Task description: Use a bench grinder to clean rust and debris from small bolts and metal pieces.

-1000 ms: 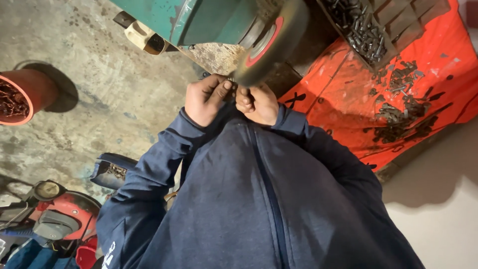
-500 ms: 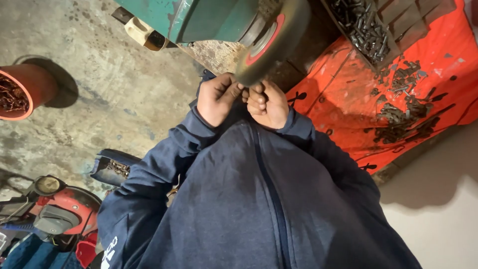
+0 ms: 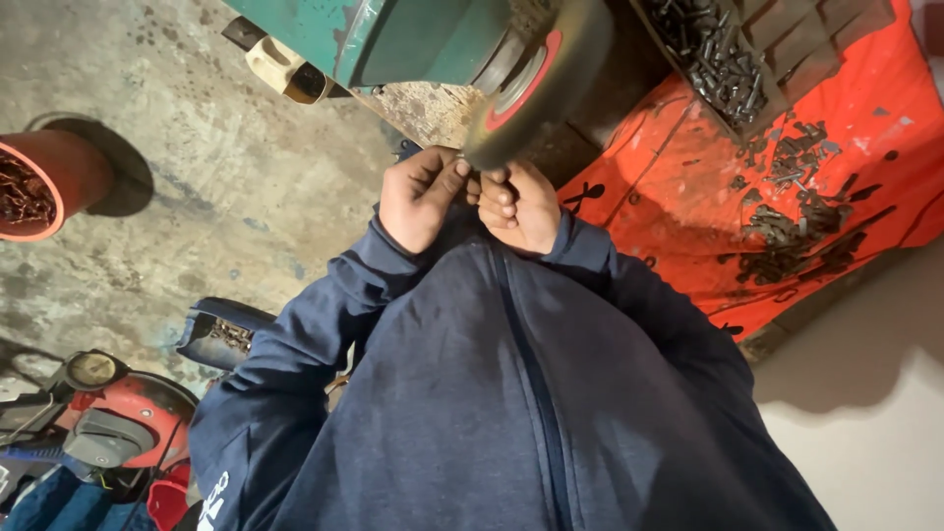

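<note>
Red bucket of scrap — orange sheet with scattered metal bits

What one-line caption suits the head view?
Both hands, left hand and right hand, press a small piece against a spinning grinding wheel.

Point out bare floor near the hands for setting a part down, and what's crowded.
Bare concrete floor runs from the red bucket to the green machine, left of the left hand. Crowded: the orange sheet beside the right hand is strewn with dark metal parts; both hands sit tight under the grinding wheel.
</note>
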